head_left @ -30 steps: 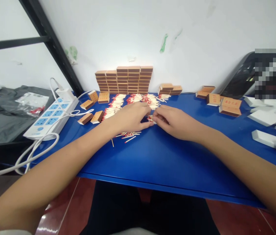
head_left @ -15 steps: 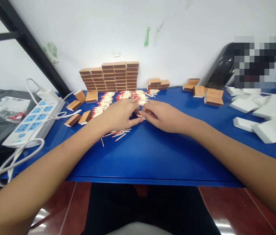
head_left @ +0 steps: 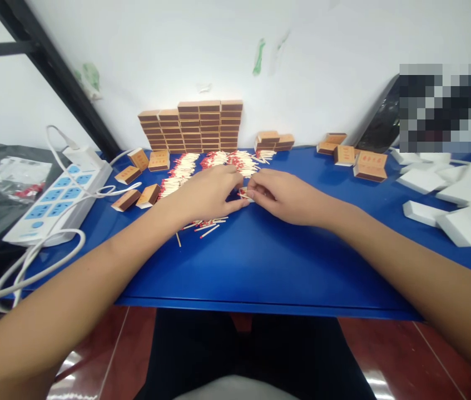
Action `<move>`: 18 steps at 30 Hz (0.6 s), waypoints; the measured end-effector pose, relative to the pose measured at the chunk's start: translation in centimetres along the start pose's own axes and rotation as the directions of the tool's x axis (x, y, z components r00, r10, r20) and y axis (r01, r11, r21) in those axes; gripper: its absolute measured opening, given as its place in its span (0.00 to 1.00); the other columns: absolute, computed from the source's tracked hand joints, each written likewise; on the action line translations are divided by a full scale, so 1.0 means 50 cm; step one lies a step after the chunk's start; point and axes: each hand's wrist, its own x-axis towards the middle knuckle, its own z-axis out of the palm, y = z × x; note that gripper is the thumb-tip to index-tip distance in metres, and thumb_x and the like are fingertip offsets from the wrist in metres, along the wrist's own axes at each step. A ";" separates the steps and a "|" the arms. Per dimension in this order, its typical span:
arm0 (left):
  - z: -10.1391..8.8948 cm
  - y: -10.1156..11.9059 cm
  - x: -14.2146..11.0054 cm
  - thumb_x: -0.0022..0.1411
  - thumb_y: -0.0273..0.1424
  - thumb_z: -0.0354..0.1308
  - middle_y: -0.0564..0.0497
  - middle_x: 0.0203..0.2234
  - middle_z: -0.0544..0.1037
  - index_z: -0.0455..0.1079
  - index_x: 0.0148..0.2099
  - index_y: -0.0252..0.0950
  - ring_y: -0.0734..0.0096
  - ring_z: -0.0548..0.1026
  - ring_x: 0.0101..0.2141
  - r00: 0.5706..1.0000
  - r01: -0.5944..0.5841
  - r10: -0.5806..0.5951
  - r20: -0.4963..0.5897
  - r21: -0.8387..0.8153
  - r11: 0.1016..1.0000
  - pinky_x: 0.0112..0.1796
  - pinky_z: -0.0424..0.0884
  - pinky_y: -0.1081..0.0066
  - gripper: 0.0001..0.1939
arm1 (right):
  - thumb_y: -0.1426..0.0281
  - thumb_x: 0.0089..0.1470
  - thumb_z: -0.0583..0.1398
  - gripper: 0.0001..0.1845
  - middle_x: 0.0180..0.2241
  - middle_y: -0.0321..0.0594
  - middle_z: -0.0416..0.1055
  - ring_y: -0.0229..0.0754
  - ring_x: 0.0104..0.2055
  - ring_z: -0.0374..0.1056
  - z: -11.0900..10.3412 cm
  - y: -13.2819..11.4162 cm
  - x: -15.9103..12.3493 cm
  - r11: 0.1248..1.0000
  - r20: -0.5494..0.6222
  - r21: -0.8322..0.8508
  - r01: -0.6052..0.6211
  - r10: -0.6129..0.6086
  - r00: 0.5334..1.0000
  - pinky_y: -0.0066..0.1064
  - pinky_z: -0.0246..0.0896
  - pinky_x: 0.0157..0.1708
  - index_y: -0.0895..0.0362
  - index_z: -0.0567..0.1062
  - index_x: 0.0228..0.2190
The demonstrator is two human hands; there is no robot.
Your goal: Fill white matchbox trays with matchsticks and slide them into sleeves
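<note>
My left hand [head_left: 216, 191] is curled at the left side of a small matchbox tray [head_left: 252, 200], its thumb along the near side. Red-tipped matches [head_left: 243, 192] show in the gap between my hands, over the tray. From the right, my right hand [head_left: 281, 195] pinches at these matches with its fingertips; the fingers hide most of the tray. Beyond my hands lie heaps of loose matches [head_left: 218, 160]. More loose matches [head_left: 208, 225] are scattered just below my left wrist.
A wall of stacked matchboxes [head_left: 191, 128] stands at the back. Loose matchboxes [head_left: 159, 161] lie left, others [head_left: 370, 165] at the back right. White trays [head_left: 462, 228] are piled right. A power strip [head_left: 58, 194] with white cables is at the left, on the blue table [head_left: 243, 266].
The view has shifted slightly. Both hands stay close together at the tray, with only small finger movement; the heaps and boxes look the same.
</note>
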 end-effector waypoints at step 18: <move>0.002 0.007 0.000 0.76 0.40 0.59 0.39 0.47 0.79 0.76 0.50 0.31 0.51 0.78 0.48 1.000 0.016 -0.016 0.017 0.027 1.000 0.44 0.70 0.60 0.16 | 0.61 0.71 0.54 0.13 0.34 0.43 0.72 0.46 0.34 0.66 -0.001 0.004 -0.001 1.000 -0.004 0.013 0.004 -0.004 1.000 0.37 0.55 0.35 0.53 0.69 0.34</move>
